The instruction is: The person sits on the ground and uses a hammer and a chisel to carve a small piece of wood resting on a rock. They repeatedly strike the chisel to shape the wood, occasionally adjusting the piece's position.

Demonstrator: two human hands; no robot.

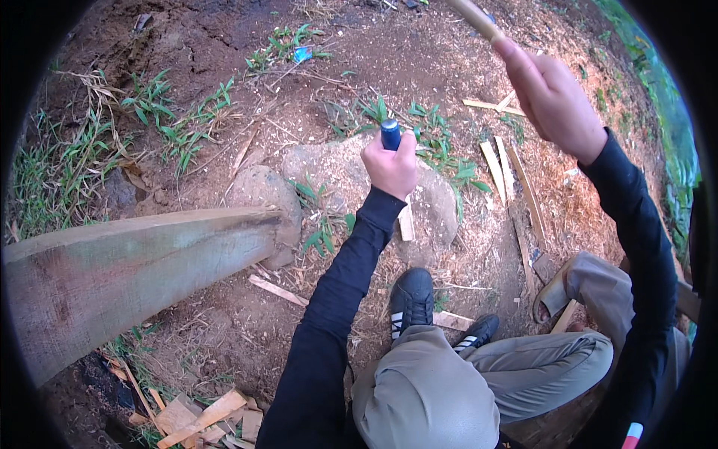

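Fingers of the left hand (390,166) are wrapped tight round a blue-handled tool (390,135), held upright over a wood strip (406,221) lying on a grey rock (351,179), just beyond the black shoe (410,299) and bent grey-trousered knee (422,393). To the left, 1 thick plank (127,273) slants across the dirt with its end against another rock (262,198), and pale offcuts (202,419) lie at the near edge. Farther off and raised high, the right hand (553,101) is closed round a pale wooden stick (475,16), above thin split strips (508,172) scattered on the sawdust-strewn ground (224,90) with tufts of grass (164,105).
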